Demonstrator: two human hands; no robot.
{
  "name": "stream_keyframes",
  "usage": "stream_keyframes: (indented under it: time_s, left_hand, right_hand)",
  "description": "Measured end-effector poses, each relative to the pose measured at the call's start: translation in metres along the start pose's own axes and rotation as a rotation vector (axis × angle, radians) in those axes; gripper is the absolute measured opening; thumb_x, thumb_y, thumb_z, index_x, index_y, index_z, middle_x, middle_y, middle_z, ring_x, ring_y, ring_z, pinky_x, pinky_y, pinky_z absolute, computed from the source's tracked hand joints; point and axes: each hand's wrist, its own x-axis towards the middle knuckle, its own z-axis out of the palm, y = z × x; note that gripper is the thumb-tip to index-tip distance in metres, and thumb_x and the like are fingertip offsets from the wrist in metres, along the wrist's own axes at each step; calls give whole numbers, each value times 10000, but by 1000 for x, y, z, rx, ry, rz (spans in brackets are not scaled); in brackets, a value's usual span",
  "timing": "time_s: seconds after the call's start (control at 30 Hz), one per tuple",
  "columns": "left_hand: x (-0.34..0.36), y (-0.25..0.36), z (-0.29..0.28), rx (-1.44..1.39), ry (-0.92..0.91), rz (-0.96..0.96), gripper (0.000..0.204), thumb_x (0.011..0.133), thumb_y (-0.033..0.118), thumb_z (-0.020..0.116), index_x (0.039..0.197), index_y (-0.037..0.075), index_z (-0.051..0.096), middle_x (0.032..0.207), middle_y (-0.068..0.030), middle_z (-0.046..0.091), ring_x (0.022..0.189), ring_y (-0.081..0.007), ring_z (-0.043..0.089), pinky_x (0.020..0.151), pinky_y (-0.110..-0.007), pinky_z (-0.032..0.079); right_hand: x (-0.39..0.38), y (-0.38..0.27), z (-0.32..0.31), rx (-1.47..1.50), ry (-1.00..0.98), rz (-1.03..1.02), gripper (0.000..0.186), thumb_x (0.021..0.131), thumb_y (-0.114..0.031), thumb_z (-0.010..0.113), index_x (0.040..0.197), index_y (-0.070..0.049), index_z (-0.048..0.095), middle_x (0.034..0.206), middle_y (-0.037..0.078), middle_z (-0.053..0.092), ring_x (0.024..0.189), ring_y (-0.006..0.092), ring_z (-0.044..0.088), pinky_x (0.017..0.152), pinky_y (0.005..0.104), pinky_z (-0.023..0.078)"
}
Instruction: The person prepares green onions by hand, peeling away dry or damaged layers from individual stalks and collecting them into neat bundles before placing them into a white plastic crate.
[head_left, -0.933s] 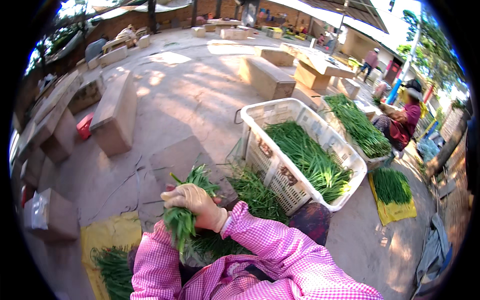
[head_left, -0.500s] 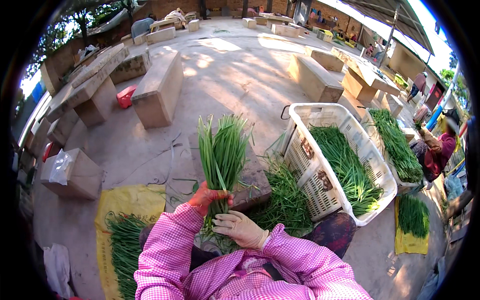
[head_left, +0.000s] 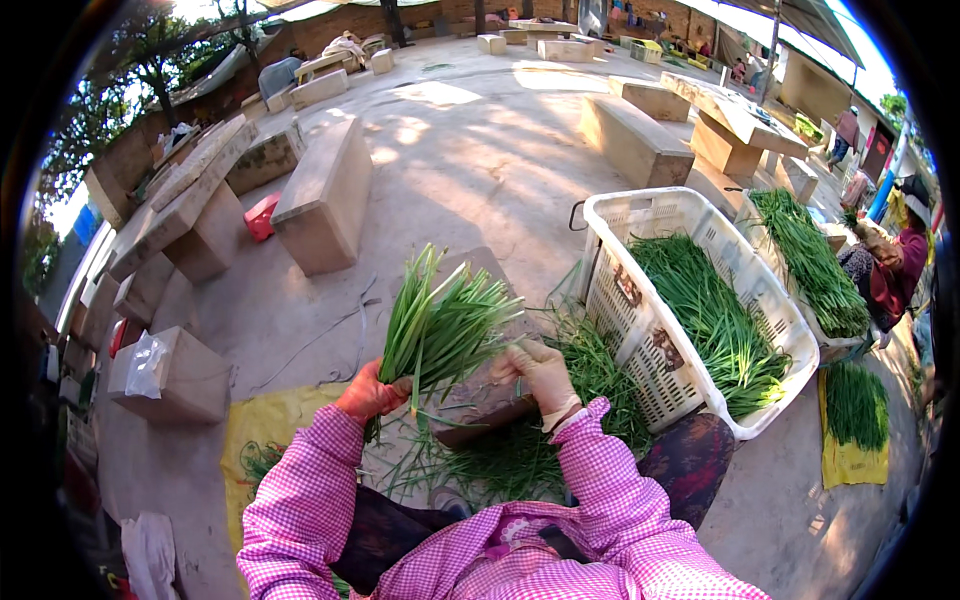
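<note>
A bunch of garlic chives (head_left: 440, 325) is in my left hand (head_left: 372, 393), its fingers wrapped round the lower stalks. The leaves slant up and to the right. My right hand (head_left: 545, 378), in a pale glove, is at the right side of the bunch with fingers pinched together. Whatever lies between those fingertips is too small to make out. Below both hands, loose green leaves (head_left: 510, 465) cover the ground around a low stone block (head_left: 480, 420).
To the right stands a white plastic crate (head_left: 640, 330) holding chives, with another filled crate (head_left: 815, 265) beyond it. Yellow sacks (head_left: 265, 425) (head_left: 855, 465) lie on either side. Stone benches (head_left: 325, 200) (head_left: 635, 150) stand ahead. A person (head_left: 895, 265) sits at the far right.
The bunch has tipped from upright to a rightward slant as my left hand moved left and slightly down. My right hand has gone from the stalk bases up and right.
</note>
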Motion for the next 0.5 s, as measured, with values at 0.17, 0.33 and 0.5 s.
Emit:
stream_keyframes:
  time_s: [0.17, 0.33, 0.5]
  left_hand:
    - [0, -19, -8, 101, 163, 16, 623, 814, 661, 549, 985, 62, 558, 667, 1, 531, 510, -77, 475, 425, -225, 354]
    - [1, -18, 0, 413, 250, -76, 662, 829, 670, 509, 1098, 72, 604, 863, -113, 666, 766, -221, 631, 658, -337, 469]
    - [8, -7, 20, 517, 336, 26, 527, 822, 495, 651, 1169, 100, 607, 986, -126, 686, 950, -215, 641, 824, -333, 476]
  right_hand:
    - [-11, -11, -75, -43, 504, -140, 293, 974, -226, 497, 954, 27, 644, 843, 92, 674, 716, 146, 627, 679, 244, 519]
    - [-12, -65, 2, -971, 418, -735, 249, 870, -290, 631, 1046, -117, 660, 1066, 53, 653, 1024, 245, 574, 906, 353, 433]
    - [-1, -36, 44, -1543, 167, -656, 288, 817, -381, 654, 919, -113, 673, 956, 64, 663, 1009, 241, 568, 984, 445, 315]
